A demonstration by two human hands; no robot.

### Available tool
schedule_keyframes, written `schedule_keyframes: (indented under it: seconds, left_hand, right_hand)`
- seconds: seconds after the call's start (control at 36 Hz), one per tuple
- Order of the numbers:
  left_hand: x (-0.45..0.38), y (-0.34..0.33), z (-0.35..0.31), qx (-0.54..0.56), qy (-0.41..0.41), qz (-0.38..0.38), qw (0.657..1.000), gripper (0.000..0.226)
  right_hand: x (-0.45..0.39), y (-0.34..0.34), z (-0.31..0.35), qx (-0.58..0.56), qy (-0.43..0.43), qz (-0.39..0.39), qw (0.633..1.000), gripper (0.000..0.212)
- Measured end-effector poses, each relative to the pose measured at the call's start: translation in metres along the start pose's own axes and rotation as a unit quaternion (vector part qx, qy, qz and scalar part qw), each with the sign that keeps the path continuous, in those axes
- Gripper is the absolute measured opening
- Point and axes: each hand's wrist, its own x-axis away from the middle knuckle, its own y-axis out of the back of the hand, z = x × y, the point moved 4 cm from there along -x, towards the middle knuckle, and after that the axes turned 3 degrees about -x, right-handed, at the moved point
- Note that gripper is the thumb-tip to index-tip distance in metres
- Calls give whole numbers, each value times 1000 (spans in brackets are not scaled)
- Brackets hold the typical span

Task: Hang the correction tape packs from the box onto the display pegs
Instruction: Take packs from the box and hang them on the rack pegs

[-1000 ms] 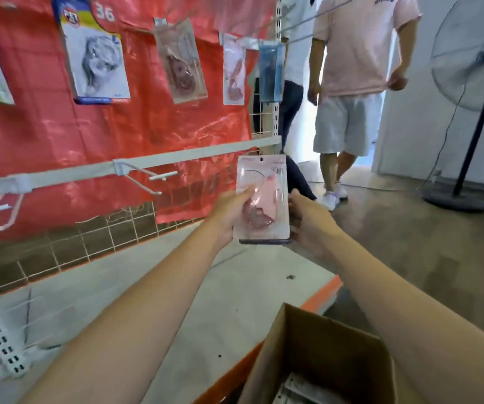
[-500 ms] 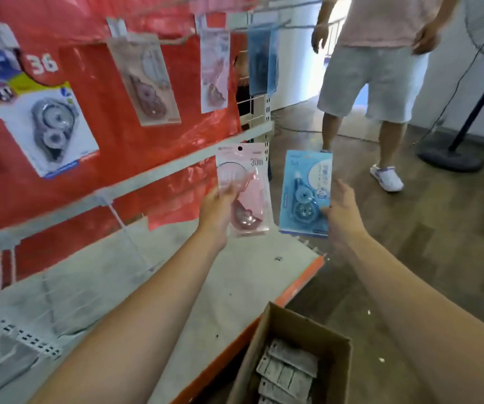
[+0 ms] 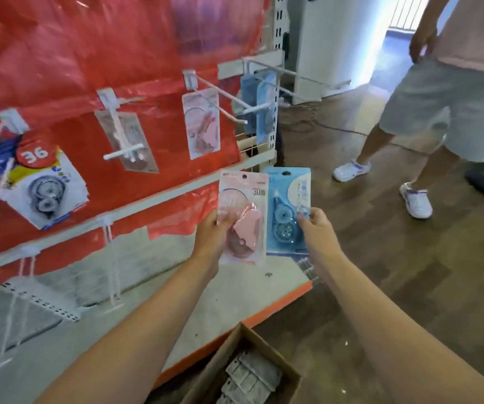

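Note:
My left hand point(image 3: 212, 232) grips a pink correction tape pack point(image 3: 243, 211) by its lower left side. Just to its right, my right hand point(image 3: 315, 228) pinches a blue correction tape pack point(image 3: 287, 205) at its right edge. Both packs are upright and side by side in front of the red display wall. Above them a white peg point(image 3: 220, 97) carries a pink pack point(image 3: 203, 123), and the peg point(image 3: 293, 72) at the right end carries blue packs point(image 3: 257, 106). The cardboard box point(image 3: 214, 371) with several grey packs point(image 3: 249, 377) sits at the bottom, below my arms.
Further left, a peg holds a clear pack point(image 3: 130, 141) and another a white pack with a "36" sticker point(image 3: 45, 191). Empty pegs point(image 3: 112, 258) hang from the lower rail. A person in grey shorts point(image 3: 445, 106) stands on the wooden floor to the right.
One second ago both hands held the pink pack alone. My right hand now holds a blue pack, which has come in close beside the pink one, and the view has dropped and shifted left.

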Motion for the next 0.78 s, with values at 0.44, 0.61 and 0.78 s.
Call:
schedule_keyframes:
  seconds: [0.44,0.61,0.78]
  left_hand:
    - [-11,-51,-28,36,30,-115,992,16]
    - [-51,-54,-11,52,-58,-172,982,16]
    - [-81,-60,7,65,-179,-212,959,10]
  right_hand:
    - [-82,22,49,67,-8,114,991,7]
    - [-132,-5,39,15,56,161,985,12]
    - [-176,-18,25,-27,169,243,955,21]
